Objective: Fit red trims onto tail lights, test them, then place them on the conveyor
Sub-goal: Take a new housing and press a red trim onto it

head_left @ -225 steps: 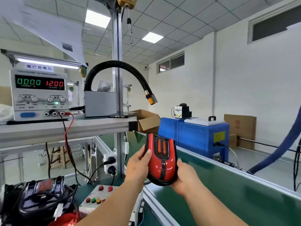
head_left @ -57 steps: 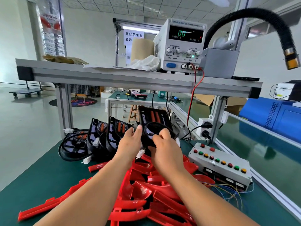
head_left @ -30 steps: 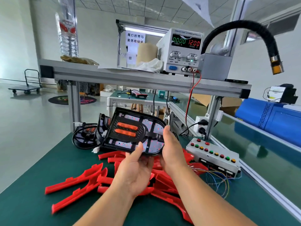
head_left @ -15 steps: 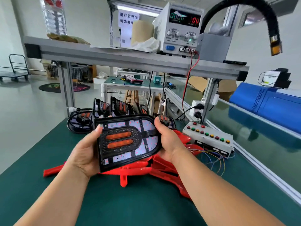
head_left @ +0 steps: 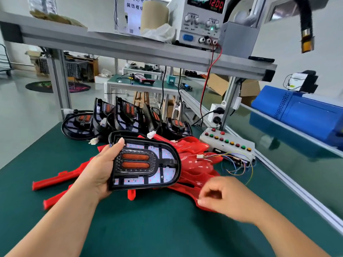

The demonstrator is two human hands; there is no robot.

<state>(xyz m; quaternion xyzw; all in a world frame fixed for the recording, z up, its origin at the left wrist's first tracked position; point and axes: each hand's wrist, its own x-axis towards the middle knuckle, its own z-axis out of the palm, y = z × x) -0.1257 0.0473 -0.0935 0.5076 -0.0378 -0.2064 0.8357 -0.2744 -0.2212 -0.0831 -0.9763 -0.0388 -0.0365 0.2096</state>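
The left hand (head_left: 98, 169) is gripping one tail light (head_left: 144, 162) by its squared end, with the thumb hooked over the top edge and the fingers behind. The light is hanging just above the pile of red trims (head_left: 194, 154). Its long axis is running sideways, the rounded end is pointing away from the left hand toward the right hand (head_left: 228, 199), and its face is tilting up at the camera. Two orange strips are showing in that face.

The right hand is hovering at the near edge of the pile with its fingers curled. It is blurred, so I cannot tell whether it is pinching a trim.

Open green bench top (head_left: 148, 229) is lying below both wrists. Beyond the right hand, the bench's metal rail (head_left: 278, 175) is bounding the conveyor (head_left: 297, 164). A button box (head_left: 228, 143) and loose coloured wires (head_left: 239, 164) are sitting between the right hand and that rail.

Past the left hand, five more tail lights (head_left: 126, 115) appear to be crowding together, most of them standing on edge. The trims are overlapping too much to count. Two long red arms are sticking out under the left forearm.
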